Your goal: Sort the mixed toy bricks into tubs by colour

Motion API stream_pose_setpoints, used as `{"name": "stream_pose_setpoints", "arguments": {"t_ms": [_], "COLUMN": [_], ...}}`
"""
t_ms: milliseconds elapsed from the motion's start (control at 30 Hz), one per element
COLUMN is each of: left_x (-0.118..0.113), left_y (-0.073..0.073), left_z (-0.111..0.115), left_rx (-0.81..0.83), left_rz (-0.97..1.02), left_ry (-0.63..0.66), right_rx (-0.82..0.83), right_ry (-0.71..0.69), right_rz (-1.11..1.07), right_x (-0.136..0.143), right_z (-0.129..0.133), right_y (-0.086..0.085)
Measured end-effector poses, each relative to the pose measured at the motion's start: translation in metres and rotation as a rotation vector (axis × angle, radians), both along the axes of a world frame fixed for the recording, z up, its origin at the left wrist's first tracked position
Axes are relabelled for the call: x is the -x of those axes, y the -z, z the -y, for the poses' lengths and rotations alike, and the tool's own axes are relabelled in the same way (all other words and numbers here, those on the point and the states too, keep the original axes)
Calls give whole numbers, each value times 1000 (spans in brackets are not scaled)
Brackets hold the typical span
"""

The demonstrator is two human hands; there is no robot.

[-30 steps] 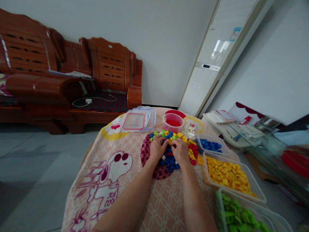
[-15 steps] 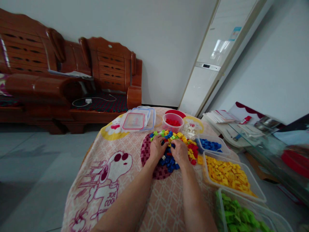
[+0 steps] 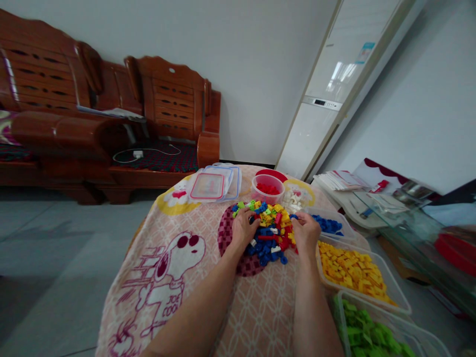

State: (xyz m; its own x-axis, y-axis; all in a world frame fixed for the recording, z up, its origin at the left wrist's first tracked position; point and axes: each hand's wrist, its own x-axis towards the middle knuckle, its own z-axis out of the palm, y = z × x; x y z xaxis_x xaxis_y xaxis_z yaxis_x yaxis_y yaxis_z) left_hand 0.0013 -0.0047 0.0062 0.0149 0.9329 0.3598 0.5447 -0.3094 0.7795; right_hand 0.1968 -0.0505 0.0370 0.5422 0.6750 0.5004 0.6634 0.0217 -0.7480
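Note:
A mixed pile of small blocks [image 3: 270,231], blue, yellow, red, green and white, lies on the cloth-covered table. My left hand [image 3: 243,228] rests at the pile's left side, fingers curled around something dark I cannot make out. My right hand [image 3: 307,229] is at the pile's right edge, beside the box of blue blocks [image 3: 329,225], pinching a blue block [image 3: 293,216]. Sorted pieces stand around: red blocks in a round tub [image 3: 267,189], white blocks [image 3: 293,201] behind the pile, a box of yellow blocks [image 3: 355,267] and a box of green blocks [image 3: 372,329].
Stacked clear lids [image 3: 208,186] lie at the table's back left. A wooden sofa [image 3: 167,109] stands behind on the left, a tall white appliance [image 3: 316,114] behind on the right. A glass-topped table [image 3: 401,223] is at the right.
My right hand has moved right from the middle of the pile to its right edge, with a blue block between its fingers. My left hand has stayed nearly in place.

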Motion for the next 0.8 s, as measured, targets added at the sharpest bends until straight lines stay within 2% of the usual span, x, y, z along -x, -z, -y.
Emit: {"name": "stream_pose_setpoints", "arguments": {"t_ms": [100,167,267,333,433,567,700,800], "left_x": [0,0,0,0,0,-1,-1,-1], "left_y": [-2,-3,-4,-4,-3,-2,-1,0], "left_z": [1,2,2,1,1,0,0,0], "left_rx": [2,4,3,4,10,17,-7,-20], "left_rz": [3,8,7,7,10,12,14,15], "left_ry": [-2,-1,-2,1,5,-9,-18,-13], "right_rx": [-112,-174,-181,-110,63,231,310,361], "right_ry": [191,297,359,283,33,-223,-312,-397], "right_rz": [-146,-164,-110,-103,-101,75,157,61], "right_x": [-22,-33,-37,-31,-13,13,29,37], "right_z": [5,8,10,9,5,1,3,6], "right_y": [4,5,3,0,-3,-6,-11,-14]}}
